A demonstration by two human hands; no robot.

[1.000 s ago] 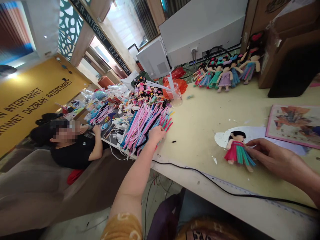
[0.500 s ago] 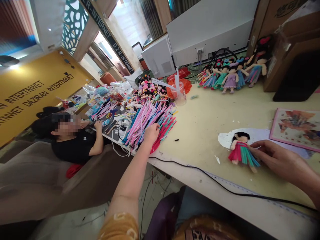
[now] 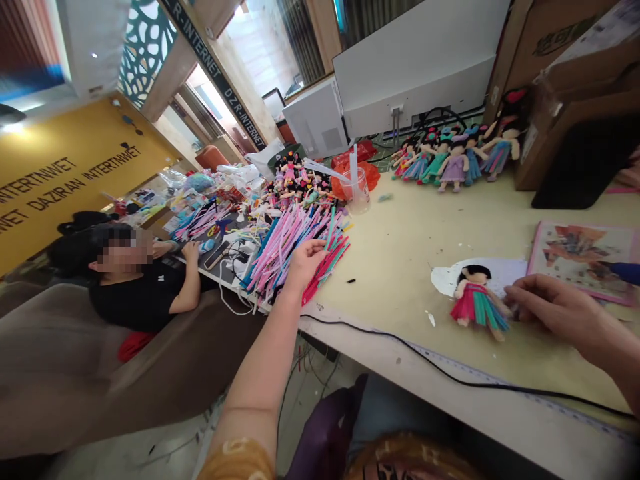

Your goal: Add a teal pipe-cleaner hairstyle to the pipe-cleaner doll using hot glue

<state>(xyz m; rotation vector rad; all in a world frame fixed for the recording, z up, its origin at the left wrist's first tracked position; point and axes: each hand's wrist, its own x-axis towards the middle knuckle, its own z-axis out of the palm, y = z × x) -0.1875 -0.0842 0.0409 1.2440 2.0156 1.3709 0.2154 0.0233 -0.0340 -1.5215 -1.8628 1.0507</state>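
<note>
Left hand point(image 3: 306, 259) has lifted off the pipe-cleaner pile point(image 3: 295, 250), fingers curled, one strand apparently pinched. Right hand point(image 3: 555, 312) loosely closed, touching the doll point(image 3: 476, 301) lying near-right on the table point(image 3: 400, 267).

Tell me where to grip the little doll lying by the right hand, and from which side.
Grip the doll around its upper body, just above the flared pink and green skirt, coming from above. It lies flat on the table with its dark-haired head pointing away, so the narrow torso probably gives the firmest pinch; the skirt strands look loose. The right hand already rests at its skirt side.
</note>
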